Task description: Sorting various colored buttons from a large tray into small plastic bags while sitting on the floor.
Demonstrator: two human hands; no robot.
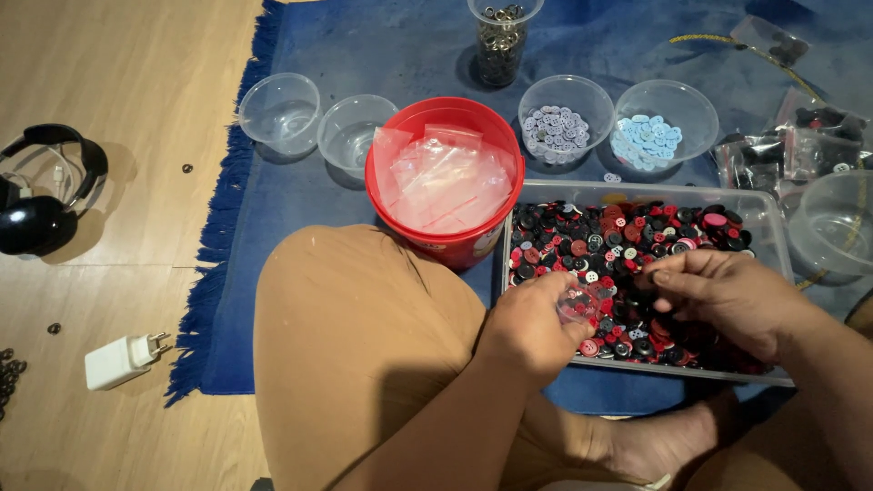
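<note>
Pinching small clear bag [576,303] in left fingers [532,325]; right fingers [718,289] pinched over button tray [768,227]; loose grip risks spilling buttons.

blue rug [273,236] on wood floor [118,55] carries tubs.

A small clear plastic bag [576,303] is held in the left hand [530,323], pinched open at the near left edge of a clear rectangular tray [771,227], with a few red buttons seen through it. The tray is set on a blue rug and is filled with a loose heap of black, red and pink buttons [627,241]. The buttons are touched by the fingertips of the right hand [723,291], which is laid over the heap's near right part.
</note>
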